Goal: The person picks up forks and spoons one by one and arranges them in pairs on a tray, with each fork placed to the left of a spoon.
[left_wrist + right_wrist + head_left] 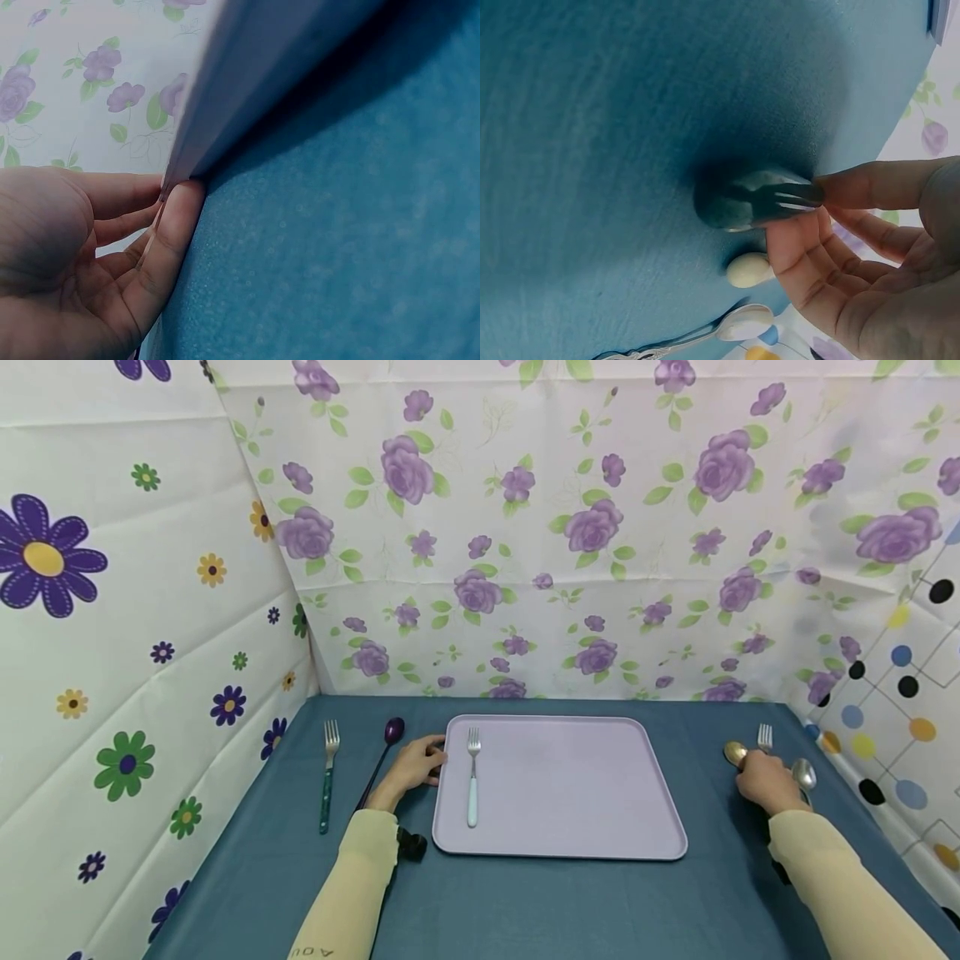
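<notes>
My left hand [411, 767] pinches the left rim of a pale lilac tray [570, 785], thumb and fingertips at its edge in the left wrist view. On the tray lies a fork [472, 797] with a pale mint handle. At the far right my right hand [768, 783] grips a fork [765, 737], its tines pointing to the back. Dark, shadowed tines show beside the thumb in the right wrist view, by a shiny rounded piece. A gold spoon [733, 752] shows left of this hand and a silver spoon [804, 772] right of it.
A green-handled fork [326, 785] and a dark purple spoon [392, 732] lie left of the tray on the blue cloth [585, 902]. Flowered sheets [525, 527] hang behind and at the left; a dotted sheet [900, 752] stands at the right.
</notes>
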A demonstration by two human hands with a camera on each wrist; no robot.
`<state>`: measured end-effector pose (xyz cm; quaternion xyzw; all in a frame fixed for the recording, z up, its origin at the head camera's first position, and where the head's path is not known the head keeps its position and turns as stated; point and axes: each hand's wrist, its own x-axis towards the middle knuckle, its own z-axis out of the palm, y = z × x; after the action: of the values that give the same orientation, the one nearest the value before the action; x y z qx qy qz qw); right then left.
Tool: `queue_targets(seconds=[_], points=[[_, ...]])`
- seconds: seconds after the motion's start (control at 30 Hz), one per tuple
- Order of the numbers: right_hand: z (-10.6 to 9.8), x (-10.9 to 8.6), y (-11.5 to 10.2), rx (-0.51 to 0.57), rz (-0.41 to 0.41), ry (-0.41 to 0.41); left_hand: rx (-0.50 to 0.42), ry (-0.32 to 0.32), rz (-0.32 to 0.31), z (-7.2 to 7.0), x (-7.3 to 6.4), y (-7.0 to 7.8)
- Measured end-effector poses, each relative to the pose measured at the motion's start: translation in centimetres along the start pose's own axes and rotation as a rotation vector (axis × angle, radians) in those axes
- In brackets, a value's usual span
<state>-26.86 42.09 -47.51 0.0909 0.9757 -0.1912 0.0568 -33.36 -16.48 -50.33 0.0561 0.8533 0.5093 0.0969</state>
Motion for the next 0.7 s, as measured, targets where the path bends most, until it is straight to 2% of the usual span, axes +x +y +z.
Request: queue_targets(seconds=[0.27,0.57,0.7], points=[[-0.1,0.4,0.0,0.011,0.017,0.001,0.001,0.000,0.010,0.0,0.0,-0.1],[0.0,0.7,-0.6,0.010,-0.038,0.030,0.007,-0.006,0.004,0.0,0.1,-0.2],[-0.1,0.7,-1.2,0.009,-0.028,0.036,0.009,-0.007,0.003,-0.1,0.1,-0.1]])
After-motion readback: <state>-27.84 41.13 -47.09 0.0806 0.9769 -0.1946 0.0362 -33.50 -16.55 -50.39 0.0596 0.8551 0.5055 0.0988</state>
